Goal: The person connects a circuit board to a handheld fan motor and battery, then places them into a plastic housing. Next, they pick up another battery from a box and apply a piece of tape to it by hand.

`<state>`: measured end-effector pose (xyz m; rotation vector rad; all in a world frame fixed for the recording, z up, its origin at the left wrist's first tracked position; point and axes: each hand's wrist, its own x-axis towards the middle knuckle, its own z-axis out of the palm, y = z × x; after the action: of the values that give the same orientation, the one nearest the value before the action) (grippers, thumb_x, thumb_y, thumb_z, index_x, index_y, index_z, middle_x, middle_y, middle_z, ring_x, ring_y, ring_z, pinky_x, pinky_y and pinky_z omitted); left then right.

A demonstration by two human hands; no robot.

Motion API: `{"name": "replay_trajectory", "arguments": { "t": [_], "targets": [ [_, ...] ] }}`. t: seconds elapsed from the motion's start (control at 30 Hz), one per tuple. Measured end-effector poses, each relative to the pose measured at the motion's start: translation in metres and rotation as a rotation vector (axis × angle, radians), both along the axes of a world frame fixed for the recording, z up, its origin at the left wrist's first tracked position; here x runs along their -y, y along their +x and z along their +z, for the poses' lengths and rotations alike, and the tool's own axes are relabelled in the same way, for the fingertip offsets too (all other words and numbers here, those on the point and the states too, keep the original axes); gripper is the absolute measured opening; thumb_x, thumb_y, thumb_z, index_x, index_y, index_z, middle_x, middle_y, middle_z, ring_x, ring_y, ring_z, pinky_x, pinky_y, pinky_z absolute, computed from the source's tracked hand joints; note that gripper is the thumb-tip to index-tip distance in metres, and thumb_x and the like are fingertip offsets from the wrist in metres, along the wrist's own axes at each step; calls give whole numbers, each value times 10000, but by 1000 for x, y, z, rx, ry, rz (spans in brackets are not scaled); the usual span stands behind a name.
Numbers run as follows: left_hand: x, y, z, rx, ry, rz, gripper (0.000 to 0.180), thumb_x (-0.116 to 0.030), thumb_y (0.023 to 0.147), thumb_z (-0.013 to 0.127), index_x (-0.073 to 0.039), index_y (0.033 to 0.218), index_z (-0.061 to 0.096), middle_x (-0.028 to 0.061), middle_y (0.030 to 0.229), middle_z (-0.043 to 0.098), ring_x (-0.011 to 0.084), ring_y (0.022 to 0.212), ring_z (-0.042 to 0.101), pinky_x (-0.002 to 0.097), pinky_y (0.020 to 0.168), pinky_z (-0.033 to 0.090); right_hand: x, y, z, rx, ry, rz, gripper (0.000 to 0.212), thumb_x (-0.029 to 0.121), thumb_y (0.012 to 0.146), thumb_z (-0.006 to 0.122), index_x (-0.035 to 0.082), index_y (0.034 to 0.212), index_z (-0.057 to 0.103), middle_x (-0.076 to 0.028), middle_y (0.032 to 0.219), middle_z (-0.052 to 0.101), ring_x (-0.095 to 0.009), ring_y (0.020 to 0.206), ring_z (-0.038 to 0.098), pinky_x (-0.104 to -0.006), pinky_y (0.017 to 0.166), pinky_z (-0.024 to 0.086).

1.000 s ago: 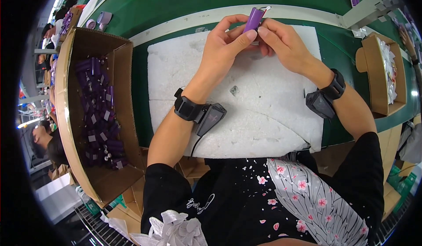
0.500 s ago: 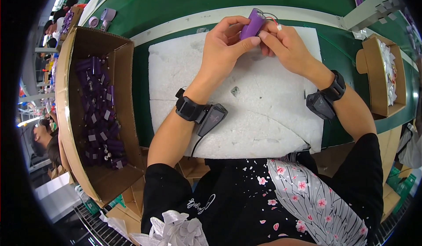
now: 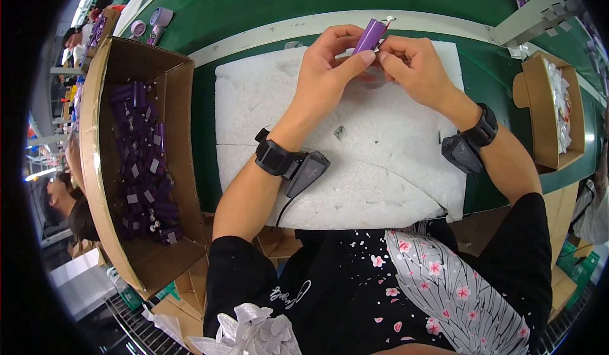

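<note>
Both hands meet over the far edge of a white foam pad [image 3: 380,164]. My left hand [image 3: 327,69] pinches a purple cylindrical battery cell [image 3: 369,36] between thumb and fingers, tilted with its top end up and to the right. My right hand [image 3: 415,66] touches the same cell from the right, fingertips at its lower part. A thin wire with a small white end [image 3: 388,19] sticks out of the cell's top. A strip of pale tape or paper shows between the fingers. Each wrist carries a black band with a small black device.
An open cardboard box [image 3: 174,164] at the left holds several purple cells with white tabs. A smaller cardboard box [image 3: 539,120] with white pieces stands at the right. Rolls of tape [image 3: 158,19] lie on the green table at the far left. Other people sit far left.
The cell has been turned in my fingers, tilting more upright again, and the wire at its top has shifted. Both hands stay in the same place over the foam pad.
</note>
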<state>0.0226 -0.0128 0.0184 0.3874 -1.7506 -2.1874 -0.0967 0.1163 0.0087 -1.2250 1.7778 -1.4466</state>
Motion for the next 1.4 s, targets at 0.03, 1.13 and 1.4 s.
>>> {"name": "replay_trajectory", "arguments": {
  "t": [0.03, 1.13, 1.4],
  "targets": [
    [0, 0, -2, -10, -9, 6, 352, -64, 789, 647, -5, 1099, 489, 136, 1110, 546, 176, 892, 596, 278, 744, 520, 0, 1, 2, 42, -5, 3, 167, 132, 864, 485, 15, 766, 550, -3, 594, 518, -54, 541, 451, -204, 489, 349],
    [-3, 1, -2, -64, 112, -31, 306, -67, 835, 569, -37, 1110, 437, 120, 1075, 565, 167, 920, 572, 298, 788, 472, -2, -2, -2, -67, 17, -18, 151, 88, 803, 509, -21, 704, 544, -4, 581, 508, -60, 539, 469, -209, 497, 384],
    [2, 0, -1, -99, 333, 138, 284, -145, 881, 409, -17, 1134, 420, 162, 997, 591, 180, 778, 563, 318, 707, 477, -1, -1, -2, -120, -5, 24, 159, 79, 794, 510, -17, 669, 531, -1, 560, 496, -53, 516, 443, -206, 471, 351]
  ]
}}
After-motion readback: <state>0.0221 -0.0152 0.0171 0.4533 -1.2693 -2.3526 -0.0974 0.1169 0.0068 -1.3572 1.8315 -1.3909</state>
